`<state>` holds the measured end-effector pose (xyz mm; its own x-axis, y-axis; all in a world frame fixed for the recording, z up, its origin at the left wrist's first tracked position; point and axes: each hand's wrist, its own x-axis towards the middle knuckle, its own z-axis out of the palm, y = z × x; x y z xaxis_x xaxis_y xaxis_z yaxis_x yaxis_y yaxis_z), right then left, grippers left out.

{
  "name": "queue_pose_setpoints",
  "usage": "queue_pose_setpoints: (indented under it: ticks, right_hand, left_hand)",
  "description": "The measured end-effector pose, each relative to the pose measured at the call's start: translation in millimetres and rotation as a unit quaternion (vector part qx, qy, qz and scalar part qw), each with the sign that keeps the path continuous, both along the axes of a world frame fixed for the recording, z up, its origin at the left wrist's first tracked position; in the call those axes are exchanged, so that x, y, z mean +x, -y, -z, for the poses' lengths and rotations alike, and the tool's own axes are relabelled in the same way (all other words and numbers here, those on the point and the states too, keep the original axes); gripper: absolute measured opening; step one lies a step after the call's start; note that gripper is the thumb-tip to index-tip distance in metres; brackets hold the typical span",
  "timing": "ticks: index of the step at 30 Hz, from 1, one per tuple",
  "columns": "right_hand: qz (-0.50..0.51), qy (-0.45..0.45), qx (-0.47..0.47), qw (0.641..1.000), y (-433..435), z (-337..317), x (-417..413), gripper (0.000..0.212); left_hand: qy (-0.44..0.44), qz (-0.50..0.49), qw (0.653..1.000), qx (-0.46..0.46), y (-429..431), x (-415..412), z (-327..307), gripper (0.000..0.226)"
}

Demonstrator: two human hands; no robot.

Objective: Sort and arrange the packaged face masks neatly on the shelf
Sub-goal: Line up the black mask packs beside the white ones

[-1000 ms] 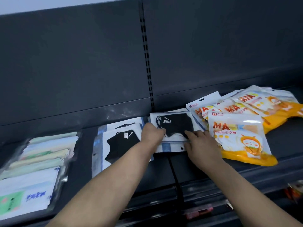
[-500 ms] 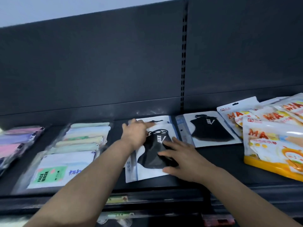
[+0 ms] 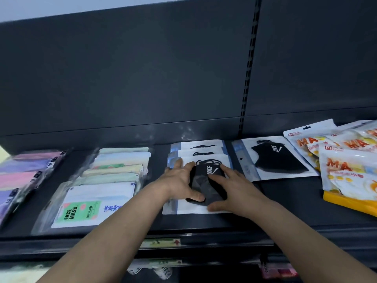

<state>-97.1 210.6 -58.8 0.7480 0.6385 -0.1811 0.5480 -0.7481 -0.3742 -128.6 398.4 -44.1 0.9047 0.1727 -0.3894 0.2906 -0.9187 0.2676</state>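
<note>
Both hands were lying flat on the top black mask pack (image 3: 201,180). The left hand (image 3: 179,180) and right hand (image 3: 230,186) had their fingers spread and mostly straight, so it looked like pressing rather than gripping, with nothing pinched as far as could be seen. That pack sat about mid-shelf, the top one of a stepped pile, with the two packs underneath (image 3: 204,153) peeking out toward the back edge of the shelf (image 3: 285,203).

The main worry was probably slippery plastic lying on slippery plastic. A push toward the back edge with flat palms could have dragged the lower packs along and skewed the whole pile instead of squaring it up. Uneven pressure between the two hands would likely have twisted the top pack.

A pull toward the front edge was risky too, since the pack's near end was already close to it and could have slid off. Any drift to the right might have ridden it over the lone black pack (image 3: 275,160) just beside it. The orange packs (image 3: 346,170) at the right end looked loosely heaped, so a bump there could have spread them.
</note>
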Motion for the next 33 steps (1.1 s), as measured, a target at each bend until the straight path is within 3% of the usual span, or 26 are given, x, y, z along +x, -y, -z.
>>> queue_pose_setpoints:
  ticks: [3,6,9,12,16,19,23,27,30,33]
  right_hand:
    - [0.014,-0.001,-0.005,1.0,-4,-2,1,0.098]
    - [0.031,-0.009,0.008,0.999,-3,-5,-2,0.093]
    - [0.087,0.046,0.074,0.992,9,-6,0,0.058]
    - [0.135,0.145,0.052,0.979,36,4,11,0.04]
    - [0.214,0.137,-0.027,0.967,79,22,26,0.047]
    - [0.216,0.111,-0.045,0.969,101,29,31,0.05]
    - [0.194,0.143,-0.062,0.969,126,20,31,0.048]
    - [0.153,0.183,-0.086,0.967,138,8,29,0.046]
    - [0.124,0.181,-0.096,0.971,144,7,33,0.043]
    - [0.109,0.151,-0.054,0.981,157,9,38,0.038]
  left_hand:
    - [0.002,-0.001,1.0,-0.015,-5,3,1,0.116]
    - [0.007,0.008,1.0,0.029,2,3,-4,0.104]
    - [0.098,0.033,0.994,0.046,18,10,-12,0.088]
    - [0.208,0.041,0.976,-0.041,43,30,-16,0.053]
    - [0.182,0.0,0.961,-0.206,94,52,-17,0.019]
    - [0.14,-0.046,0.967,-0.209,129,64,-9,0.028]
    - [0.151,-0.163,0.939,-0.262,162,88,0,0.043]
    - [0.158,-0.216,0.922,-0.278,178,101,1,0.011]
    - [0.152,-0.22,0.939,-0.214,185,103,0,0.011]
    - [0.147,-0.247,0.941,-0.179,191,108,1,0.044]
